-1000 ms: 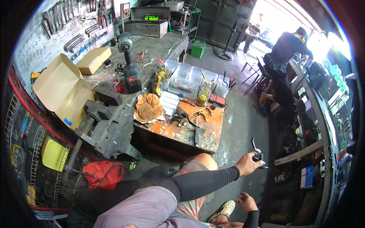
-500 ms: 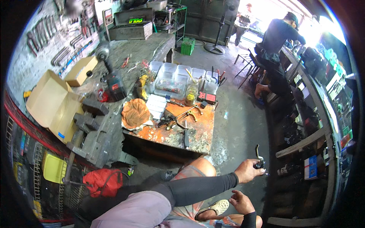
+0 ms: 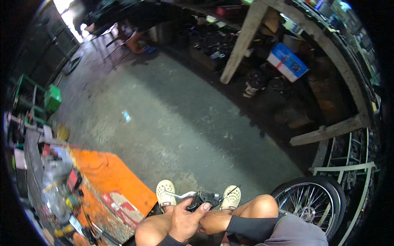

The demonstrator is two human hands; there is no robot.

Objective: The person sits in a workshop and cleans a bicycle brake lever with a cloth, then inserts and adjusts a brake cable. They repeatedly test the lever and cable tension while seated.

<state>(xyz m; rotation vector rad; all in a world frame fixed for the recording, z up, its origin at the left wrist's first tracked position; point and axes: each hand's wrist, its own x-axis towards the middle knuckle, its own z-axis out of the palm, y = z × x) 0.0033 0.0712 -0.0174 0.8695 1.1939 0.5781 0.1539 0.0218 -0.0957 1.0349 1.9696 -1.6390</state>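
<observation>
A bicycle brake lever [image 3: 205, 199], with a black body and a curved silver blade, sits in front of my knees at the bottom of the view. My left hand [image 3: 185, 221] is closed around its near side, thumb lying along the black body. A thin dark piece sticks out from the lever's right end. Close beside it, my right hand [image 3: 215, 222] comes in from the right under a black sleeve. Its fingers are hidden behind my left hand, so whether it touches the lever cannot be seen.
An orange-topped worktable [image 3: 111, 170] with tools and jars stands at lower left. To the right are a bicycle wheel [image 3: 305, 209] and a wooden-framed bench [image 3: 244, 43] with a blue-and-white box [image 3: 287, 61] beneath. A green crate [image 3: 52, 98] and a person's leg [image 3: 133, 43] show farther off.
The view has swung right, putting the worktable at left and bringing the wheel into sight. My left hand has brought the lever before my knees. My right hand, earlier apart, is now beside it.
</observation>
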